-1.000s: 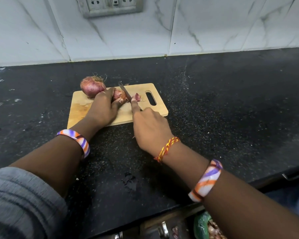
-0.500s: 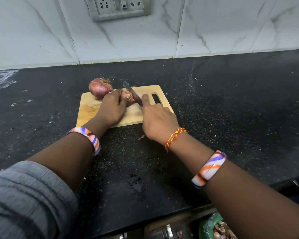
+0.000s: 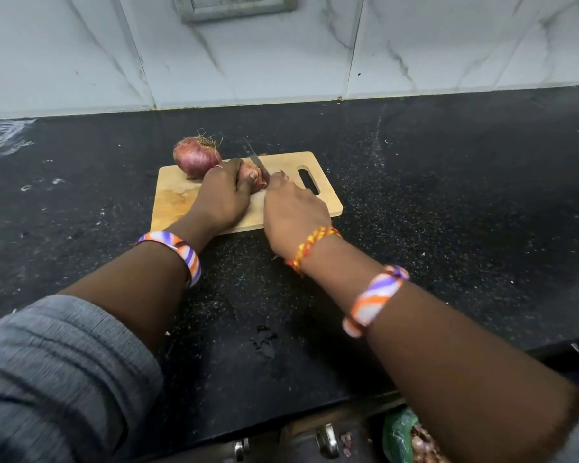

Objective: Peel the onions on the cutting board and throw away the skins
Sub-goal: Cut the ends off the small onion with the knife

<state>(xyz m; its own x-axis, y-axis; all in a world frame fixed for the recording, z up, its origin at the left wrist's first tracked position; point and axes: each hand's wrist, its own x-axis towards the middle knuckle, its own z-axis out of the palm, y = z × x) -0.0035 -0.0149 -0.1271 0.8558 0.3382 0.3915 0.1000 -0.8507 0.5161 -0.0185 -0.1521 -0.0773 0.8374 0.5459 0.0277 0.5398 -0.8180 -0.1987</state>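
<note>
A wooden cutting board (image 3: 178, 202) lies on the black counter. A whole red onion (image 3: 196, 157) with dry roots sits on its far left corner. My left hand (image 3: 219, 198) grips a smaller onion (image 3: 253, 177) in the middle of the board. My right hand (image 3: 293, 217) holds a knife (image 3: 256, 160), its handle hidden in the fist. The blade rests against the right end of the held onion. A scrap of skin (image 3: 283, 175) shows just beyond my right hand.
The black speckled counter (image 3: 448, 195) spreads out on all sides of the board. A white tiled wall with a socket (image 3: 234, 6) stands behind. Below the counter's front edge, a green bag (image 3: 401, 436) holds onion skins. Drawer handles (image 3: 328, 439) sit beside it.
The knife blade has come down closer against the held onion's end, and my right hand now covers the cut-off piece. The view has shifted slightly.
</note>
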